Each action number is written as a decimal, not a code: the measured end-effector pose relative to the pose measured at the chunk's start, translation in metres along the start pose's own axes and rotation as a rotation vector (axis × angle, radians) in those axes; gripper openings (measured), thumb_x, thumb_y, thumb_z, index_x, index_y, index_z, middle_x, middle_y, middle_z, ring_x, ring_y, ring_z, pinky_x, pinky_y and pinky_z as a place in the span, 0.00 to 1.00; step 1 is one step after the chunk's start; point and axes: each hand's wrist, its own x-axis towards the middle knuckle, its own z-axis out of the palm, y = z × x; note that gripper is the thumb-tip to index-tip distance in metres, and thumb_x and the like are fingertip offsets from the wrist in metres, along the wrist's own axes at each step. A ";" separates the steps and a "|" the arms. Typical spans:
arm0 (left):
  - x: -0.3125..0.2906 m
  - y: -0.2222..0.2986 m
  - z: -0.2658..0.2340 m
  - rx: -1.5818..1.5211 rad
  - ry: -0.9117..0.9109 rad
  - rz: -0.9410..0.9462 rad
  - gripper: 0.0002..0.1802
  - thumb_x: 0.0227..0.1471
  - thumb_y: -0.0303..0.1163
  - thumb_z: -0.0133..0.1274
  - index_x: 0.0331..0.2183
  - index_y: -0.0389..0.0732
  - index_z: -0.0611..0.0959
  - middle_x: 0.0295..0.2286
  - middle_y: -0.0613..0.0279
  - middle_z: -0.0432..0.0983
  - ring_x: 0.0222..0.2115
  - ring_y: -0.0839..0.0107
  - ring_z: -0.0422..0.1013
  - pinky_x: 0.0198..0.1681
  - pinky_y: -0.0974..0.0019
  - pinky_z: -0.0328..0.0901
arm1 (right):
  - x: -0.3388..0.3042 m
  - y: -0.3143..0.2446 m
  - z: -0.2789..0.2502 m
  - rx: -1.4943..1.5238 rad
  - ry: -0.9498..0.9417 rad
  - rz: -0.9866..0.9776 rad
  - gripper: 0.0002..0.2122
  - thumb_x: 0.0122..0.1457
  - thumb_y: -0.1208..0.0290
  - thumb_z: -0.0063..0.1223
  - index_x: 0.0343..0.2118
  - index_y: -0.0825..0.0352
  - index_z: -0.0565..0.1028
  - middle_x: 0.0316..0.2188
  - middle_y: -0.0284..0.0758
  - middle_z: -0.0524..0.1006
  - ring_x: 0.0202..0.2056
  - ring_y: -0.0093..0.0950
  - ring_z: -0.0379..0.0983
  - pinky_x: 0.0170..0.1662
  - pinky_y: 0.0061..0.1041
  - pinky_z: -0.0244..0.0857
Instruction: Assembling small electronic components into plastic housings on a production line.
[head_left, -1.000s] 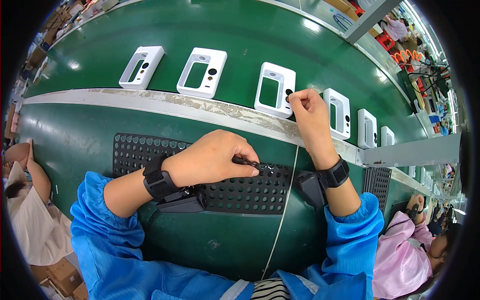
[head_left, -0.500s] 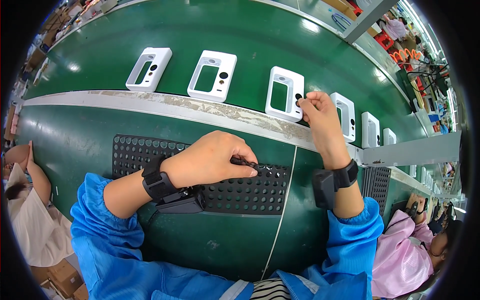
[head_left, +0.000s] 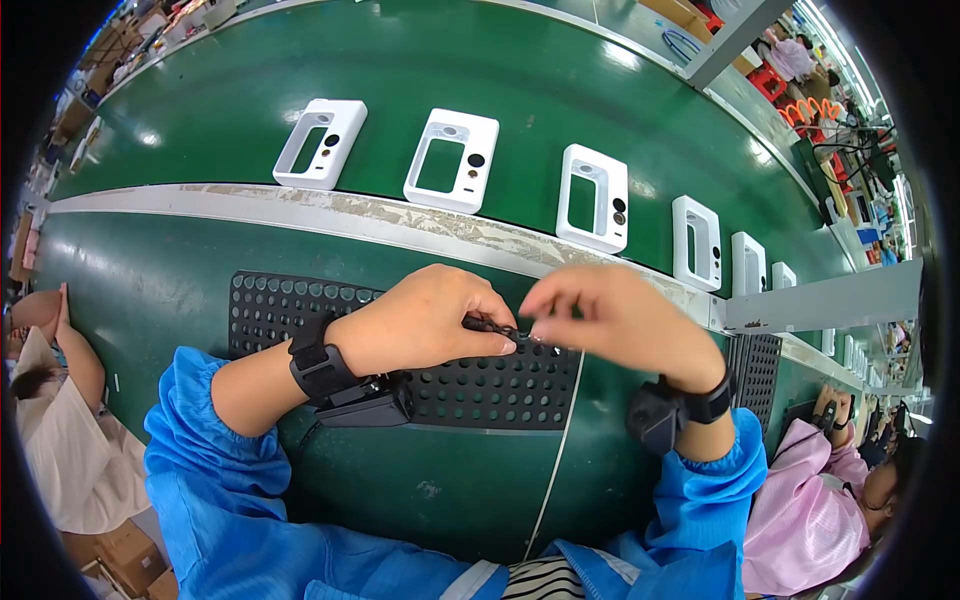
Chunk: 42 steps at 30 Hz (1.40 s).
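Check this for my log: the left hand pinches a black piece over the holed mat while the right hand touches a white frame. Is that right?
Not quite: the right hand touches no white frame. The head view shows it short of the frames, close by the left hand. The rest stands: the left hand pinches a black piece over the holed mat.
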 end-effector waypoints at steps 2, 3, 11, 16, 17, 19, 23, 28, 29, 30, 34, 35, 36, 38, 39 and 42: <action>0.000 0.000 -0.001 0.009 0.000 0.003 0.12 0.43 0.36 0.59 0.28 0.37 0.81 0.22 0.59 0.74 0.24 0.69 0.70 0.28 0.68 0.63 | 0.003 0.002 0.008 0.011 0.015 0.024 0.06 0.51 0.73 0.55 0.31 0.67 0.75 0.21 0.27 0.72 0.21 0.14 0.63 0.25 0.16 0.57; 0.001 0.000 -0.001 0.015 0.000 0.005 0.12 0.43 0.36 0.59 0.28 0.37 0.81 0.22 0.58 0.74 0.23 0.69 0.70 0.28 0.68 0.63 | 0.004 0.005 0.011 0.024 0.028 0.049 0.06 0.50 0.73 0.56 0.31 0.68 0.75 0.20 0.27 0.72 0.20 0.14 0.63 0.24 0.16 0.56; 0.000 0.000 0.001 -0.042 0.019 -0.038 0.13 0.42 0.34 0.60 0.28 0.35 0.80 0.22 0.59 0.74 0.23 0.69 0.70 0.30 0.68 0.64 | 0.005 0.015 0.022 -0.022 0.055 -0.032 0.09 0.47 0.76 0.57 0.32 0.68 0.70 0.23 0.31 0.73 0.25 0.20 0.67 0.29 0.20 0.61; 0.000 0.003 0.001 -0.111 0.053 -0.022 0.16 0.40 0.34 0.61 0.31 0.35 0.78 0.23 0.59 0.75 0.24 0.68 0.70 0.32 0.68 0.65 | 0.004 0.013 0.017 0.015 -0.008 -0.029 0.13 0.45 0.78 0.58 0.32 0.67 0.66 0.27 0.34 0.73 0.28 0.26 0.69 0.35 0.24 0.64; 0.000 0.004 0.001 -0.111 0.052 -0.020 0.16 0.40 0.34 0.61 0.31 0.35 0.78 0.23 0.59 0.75 0.24 0.68 0.70 0.32 0.68 0.65 | 0.004 0.012 0.015 0.015 -0.007 -0.029 0.13 0.45 0.78 0.58 0.32 0.67 0.66 0.27 0.34 0.73 0.28 0.26 0.69 0.35 0.24 0.64; -0.003 0.004 0.000 0.061 0.122 0.086 0.17 0.40 0.34 0.61 0.33 0.35 0.78 0.24 0.59 0.75 0.25 0.68 0.71 0.33 0.68 0.66 | 0.003 0.011 0.013 0.023 -0.023 0.018 0.13 0.44 0.79 0.58 0.32 0.67 0.66 0.26 0.34 0.73 0.29 0.25 0.69 0.35 0.23 0.64; -0.007 0.003 -0.009 0.241 0.158 0.111 0.17 0.39 0.34 0.62 0.33 0.35 0.78 0.25 0.58 0.76 0.27 0.68 0.71 0.34 0.68 0.66 | 0.002 0.010 0.006 -0.009 -0.037 0.047 0.13 0.44 0.79 0.59 0.32 0.67 0.66 0.26 0.34 0.73 0.29 0.25 0.70 0.34 0.22 0.64; -0.006 0.009 -0.012 0.151 0.102 -0.017 0.16 0.38 0.33 0.62 0.29 0.32 0.79 0.24 0.51 0.76 0.27 0.61 0.74 0.34 0.65 0.67 | 0.002 0.011 0.003 -0.040 -0.034 0.056 0.13 0.45 0.77 0.59 0.32 0.68 0.67 0.24 0.33 0.74 0.28 0.24 0.70 0.33 0.21 0.64; -0.006 0.011 -0.012 0.151 0.102 -0.017 0.16 0.38 0.33 0.62 0.29 0.32 0.79 0.24 0.51 0.76 0.27 0.61 0.74 0.34 0.65 0.67 | 0.002 0.012 0.004 -0.040 -0.034 0.056 0.13 0.45 0.77 0.59 0.32 0.68 0.67 0.24 0.33 0.74 0.28 0.24 0.70 0.33 0.21 0.64; -0.006 0.012 -0.012 0.112 0.097 -0.050 0.16 0.38 0.32 0.62 0.29 0.31 0.80 0.24 0.51 0.77 0.27 0.61 0.74 0.33 0.65 0.67 | 0.002 0.013 0.004 -0.016 -0.017 0.059 0.12 0.45 0.77 0.59 0.32 0.68 0.69 0.24 0.33 0.74 0.27 0.23 0.71 0.33 0.20 0.64; -0.005 0.013 -0.012 0.030 0.095 -0.117 0.15 0.38 0.32 0.62 0.28 0.31 0.81 0.24 0.50 0.77 0.26 0.62 0.74 0.32 0.66 0.67 | 0.004 0.014 0.008 0.049 0.047 0.064 0.08 0.46 0.76 0.58 0.30 0.70 0.73 0.23 0.33 0.75 0.26 0.22 0.71 0.32 0.20 0.64; -0.005 0.012 -0.011 0.024 0.101 -0.119 0.15 0.38 0.31 0.61 0.28 0.31 0.81 0.23 0.50 0.77 0.25 0.62 0.74 0.32 0.67 0.67 | 0.005 0.013 0.010 0.067 0.077 0.063 0.07 0.47 0.76 0.58 0.29 0.70 0.74 0.23 0.33 0.75 0.25 0.22 0.71 0.32 0.20 0.63; -0.005 0.012 -0.011 0.017 0.106 -0.121 0.14 0.38 0.31 0.61 0.28 0.31 0.81 0.23 0.50 0.77 0.25 0.63 0.74 0.31 0.67 0.67 | 0.005 0.013 0.011 0.084 0.108 0.062 0.06 0.47 0.75 0.57 0.29 0.70 0.76 0.23 0.33 0.75 0.25 0.21 0.71 0.32 0.20 0.63; -0.004 0.013 -0.012 0.017 0.102 -0.127 0.14 0.38 0.31 0.61 0.28 0.31 0.81 0.23 0.50 0.77 0.25 0.63 0.74 0.31 0.67 0.67 | 0.006 0.014 0.011 0.055 0.122 0.049 0.05 0.47 0.75 0.57 0.28 0.70 0.76 0.23 0.33 0.75 0.25 0.21 0.71 0.32 0.20 0.63; -0.004 0.013 -0.012 0.015 0.097 -0.133 0.14 0.38 0.31 0.62 0.28 0.31 0.81 0.23 0.50 0.77 0.25 0.63 0.74 0.31 0.67 0.67 | 0.006 0.014 0.011 0.026 0.136 0.038 0.05 0.48 0.75 0.57 0.28 0.70 0.77 0.23 0.33 0.75 0.25 0.22 0.71 0.31 0.20 0.63; -0.003 0.011 -0.011 0.010 0.093 -0.137 0.14 0.38 0.32 0.62 0.28 0.32 0.82 0.22 0.50 0.77 0.24 0.63 0.74 0.30 0.68 0.66 | 0.006 0.016 0.011 -0.023 0.157 0.003 0.05 0.47 0.75 0.56 0.27 0.69 0.77 0.23 0.34 0.74 0.25 0.22 0.70 0.31 0.20 0.63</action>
